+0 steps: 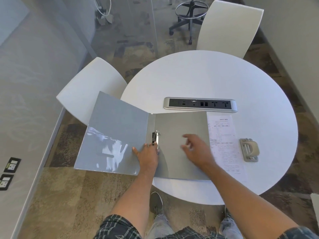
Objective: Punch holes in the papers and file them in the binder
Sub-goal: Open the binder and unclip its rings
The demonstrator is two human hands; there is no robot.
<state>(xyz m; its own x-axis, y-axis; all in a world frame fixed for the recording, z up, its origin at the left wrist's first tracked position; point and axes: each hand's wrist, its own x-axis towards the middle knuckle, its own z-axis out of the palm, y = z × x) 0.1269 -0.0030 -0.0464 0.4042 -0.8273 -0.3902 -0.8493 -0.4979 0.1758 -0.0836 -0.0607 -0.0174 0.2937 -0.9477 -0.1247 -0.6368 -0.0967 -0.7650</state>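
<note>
A grey binder [179,125] lies open on the round white table [207,78], its left cover [114,128] hanging past the table's edge. My left hand [147,155] rests flat on the spine, fingers touching the lower end of the metal ring clip [155,138]. My right hand [195,148] hovers blurred over the binder's right inside face, fingers spread and holding nothing. A printed paper [224,145] lies partly under the binder's right edge. Right of the paper sits a grey metal hole punch [249,150].
A silver and black power socket strip [200,104] is set into the table just beyond the binder. Two white chairs stand at the table, one at the left [89,87] and one at the back right [229,26]. A glass wall runs along the left.
</note>
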